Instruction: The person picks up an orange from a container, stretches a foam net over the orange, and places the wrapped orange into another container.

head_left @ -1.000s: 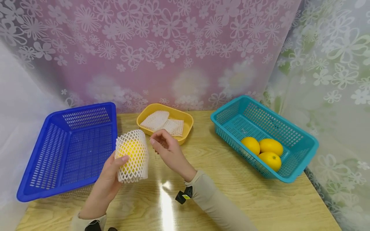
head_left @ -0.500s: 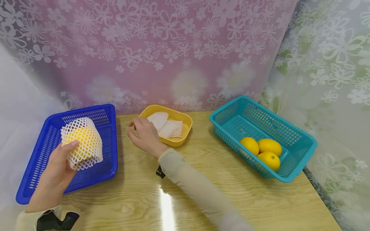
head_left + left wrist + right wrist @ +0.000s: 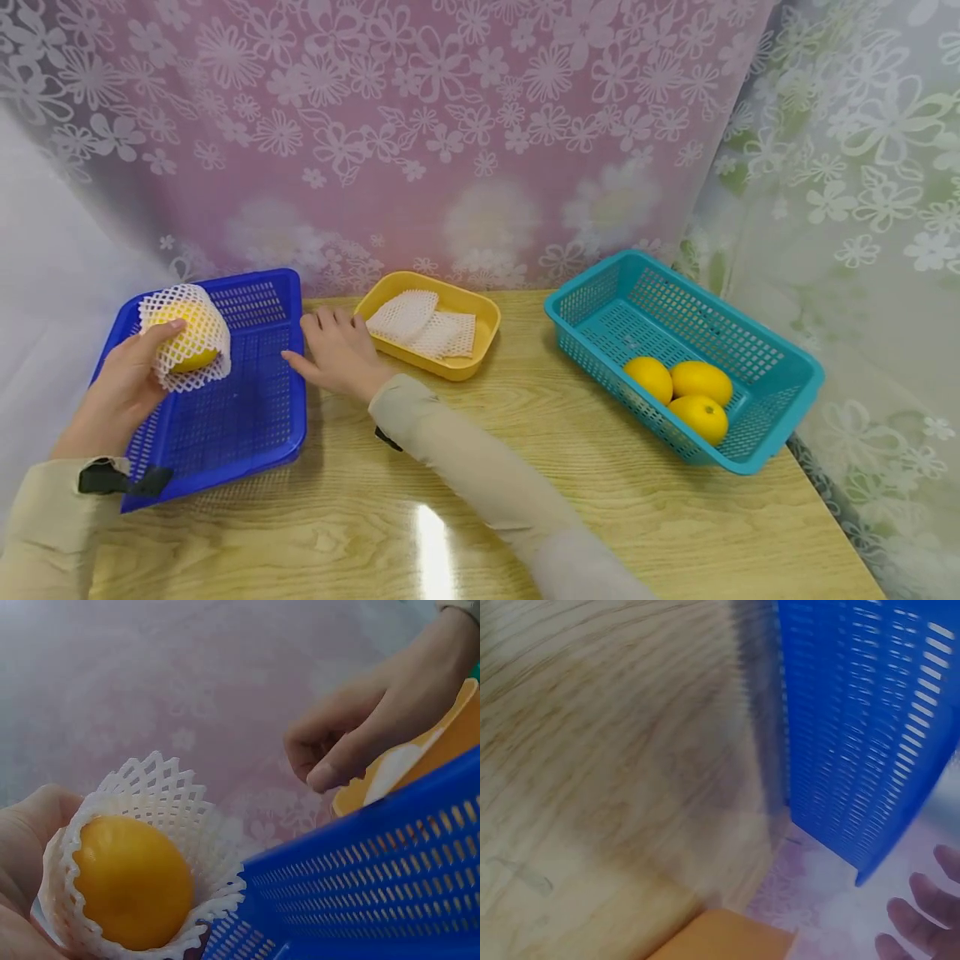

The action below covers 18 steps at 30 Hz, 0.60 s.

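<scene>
My left hand (image 3: 126, 383) grips a yellow oval fruit (image 3: 192, 360) in a white foam net sleeve (image 3: 216, 329), over the far left part of the blue basket (image 3: 240, 417). The thumb lies across the net. In the left wrist view, one smooth end of the fruit shows bare within the sleeve's frilled opening. My right hand (image 3: 339, 354) holds nothing; its fingers are loosely spread at the basket's right rim, left of the yellow tray (image 3: 480, 360). The right wrist view catches only its fingertips (image 3: 911, 922), near the basket's blue wall.
Several flat white foam nets (image 3: 423, 325) lie in the yellow tray. A teal basket (image 3: 600, 367) at the right holds 3 yellow fruits (image 3: 697, 381). All stand on a wooden table (image 3: 360, 533), with a pink flowered curtain (image 3: 480, 167) behind.
My left hand has carried the netted fruit left from mid-table to the blue basket, then farther back over it. My right hand has moved left to the basket's rim, its fingers spreading.
</scene>
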Motion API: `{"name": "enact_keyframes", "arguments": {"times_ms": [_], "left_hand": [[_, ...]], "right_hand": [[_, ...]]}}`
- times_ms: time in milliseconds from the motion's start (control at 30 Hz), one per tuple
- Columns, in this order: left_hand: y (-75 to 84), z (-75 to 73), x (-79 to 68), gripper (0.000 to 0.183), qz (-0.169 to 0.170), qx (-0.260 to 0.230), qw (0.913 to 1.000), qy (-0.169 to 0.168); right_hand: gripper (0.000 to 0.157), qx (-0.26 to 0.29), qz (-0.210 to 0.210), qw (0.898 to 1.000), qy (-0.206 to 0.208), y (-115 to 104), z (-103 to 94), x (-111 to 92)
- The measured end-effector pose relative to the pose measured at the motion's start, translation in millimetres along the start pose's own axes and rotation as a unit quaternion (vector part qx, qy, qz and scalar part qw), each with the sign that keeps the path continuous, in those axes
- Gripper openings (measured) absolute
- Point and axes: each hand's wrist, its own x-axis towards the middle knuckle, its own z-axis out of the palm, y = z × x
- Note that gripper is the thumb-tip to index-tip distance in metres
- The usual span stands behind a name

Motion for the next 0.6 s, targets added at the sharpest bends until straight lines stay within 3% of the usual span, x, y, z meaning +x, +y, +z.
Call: {"name": "enact_keyframes", "arguments": {"times_ms": [133, 267, 367, 500, 600], "left_hand": [[0.9, -3.1, 19.8, 0.027, -0.013, 0.097, 0.9948, 0.027], [-2.0, -3.9, 36.3, 0.06, -0.03, 0.221, 0.9737, 0.048], [-6.0, -5.1, 46.7, 0.06, -0.041, 0.276, 0.9587, 0.056], [-13.5, -7.2, 62.7, 0.041, -0.044, 0.29, 0.9545, 0.052], [-21.5, -9.4, 74.4, 0.042, -0.046, 0.345, 0.9362, 0.05]], "right_hand": [[0.06, 0.001, 0.005, 0.999, -0.039, -3, 10.4, 2], [0.059, -0.003, 0.004, 0.999, -0.052, -4, 19.0, 3], [0.056, -0.012, -0.005, 0.999, -0.047, -5, 23.6, 5], [0.053, -0.033, -0.015, 0.999, -0.038, -6, 26.0, 7], [0.053, -0.046, -0.016, 0.998, -0.038, -8, 25.0, 7]]}}
